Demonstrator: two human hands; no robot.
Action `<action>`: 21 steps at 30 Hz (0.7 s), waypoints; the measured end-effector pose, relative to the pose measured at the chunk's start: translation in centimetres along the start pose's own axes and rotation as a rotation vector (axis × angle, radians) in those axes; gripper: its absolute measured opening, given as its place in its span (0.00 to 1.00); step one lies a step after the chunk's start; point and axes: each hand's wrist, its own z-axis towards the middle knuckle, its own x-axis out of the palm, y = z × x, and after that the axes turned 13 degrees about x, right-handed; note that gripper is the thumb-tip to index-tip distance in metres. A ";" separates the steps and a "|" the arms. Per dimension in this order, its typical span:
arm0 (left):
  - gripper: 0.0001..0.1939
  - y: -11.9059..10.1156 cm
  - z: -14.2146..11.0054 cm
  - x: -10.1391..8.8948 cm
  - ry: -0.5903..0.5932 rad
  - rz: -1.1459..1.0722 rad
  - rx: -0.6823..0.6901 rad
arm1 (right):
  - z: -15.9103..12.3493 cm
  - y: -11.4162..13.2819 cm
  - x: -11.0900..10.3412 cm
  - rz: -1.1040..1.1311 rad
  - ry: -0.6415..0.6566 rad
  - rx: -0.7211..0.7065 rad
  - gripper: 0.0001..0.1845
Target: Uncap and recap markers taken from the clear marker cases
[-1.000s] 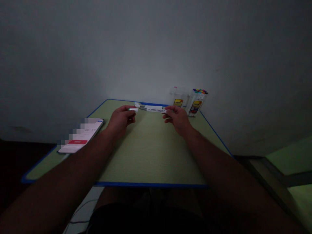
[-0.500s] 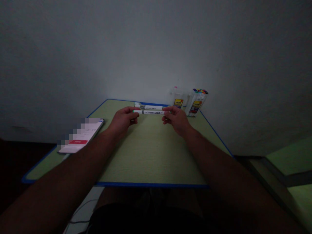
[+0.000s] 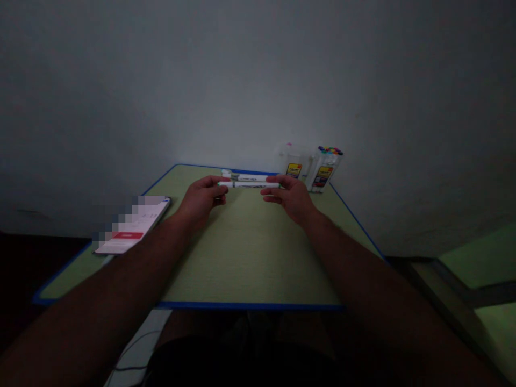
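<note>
A white marker (image 3: 248, 185) with green at its left end is level in front of me, dark print along its barrel. My left hand (image 3: 202, 198) is closed around that end, the thumb and fingers pinching it. At the other end is my right hand (image 3: 291, 196), its index finger above the barrel and its thumb just below. Just behind, a second white marker (image 3: 253, 178) lies parallel to the first, its right end partly hidden by my right fingers. A small white piece (image 3: 226, 172) shows beyond my left fingertips.
Against the wall stand a clear case (image 3: 294, 161) with a pink-tipped marker and another case (image 3: 325, 171) full of coloured markers. A phone (image 3: 139, 226) lies on the left of the blue-edged table (image 3: 253, 258). A cable (image 3: 133, 368) hangs below it.
My right thumb has slid from the front of the marker to below it, so more of the barrel's right end shows. My left hand keeps its grip.
</note>
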 end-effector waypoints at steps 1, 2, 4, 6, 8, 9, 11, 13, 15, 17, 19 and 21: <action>0.12 0.0 0.0 0.0 -0.001 -0.004 -0.001 | 0.0 0.0 0.0 0.000 0.000 -0.006 0.14; 0.12 -0.1 0.0 0.0 -0.003 -0.006 -0.002 | 0.1 -0.1 0.0 0.000 -0.002 -0.010 0.14; 0.12 -0.1 0.0 0.1 -0.006 -0.011 0.000 | 0.1 -0.1 -0.1 -0.001 -0.011 -0.013 0.14; 0.13 -0.1 0.0 0.1 -0.006 -0.011 0.004 | 0.1 -0.2 -0.1 0.002 -0.023 -0.010 0.14; 0.13 -0.1 0.0 0.0 -0.008 -0.006 0.007 | 0.2 -0.2 -0.2 0.003 -0.036 -0.006 0.14; 0.13 0.0 0.0 0.0 -0.010 -0.002 0.007 | 0.2 -0.2 -0.2 0.002 -0.043 -0.004 0.14; 0.13 0.0 0.1 0.0 -0.012 0.007 0.006 | 0.2 -0.2 -0.3 0.004 -0.057 -0.003 0.15; 0.12 0.0 0.1 0.0 -0.011 0.012 0.005 | 0.3 -0.2 -0.3 0.004 -0.069 -0.002 0.15; 0.11 -0.1 0.0 0.0 -0.011 0.011 -0.001 | 0.3 -0.2 -0.3 0.005 -0.080 -0.001 0.14; 0.11 -0.2 0.0 0.0 -0.013 0.010 -0.004 | 0.3 -0.1 -0.3 0.005 -0.090 0.005 0.13; 0.11 -0.3 -0.1 0.0 -0.010 0.010 -0.005 | 0.3 0.0 -0.3 0.009 -0.098 0.013 0.13; 0.11 -0.3 -0.1 0.0 -0.009 0.013 -0.004 | 0.3 0.0 -0.3 0.007 -0.099 0.016 0.13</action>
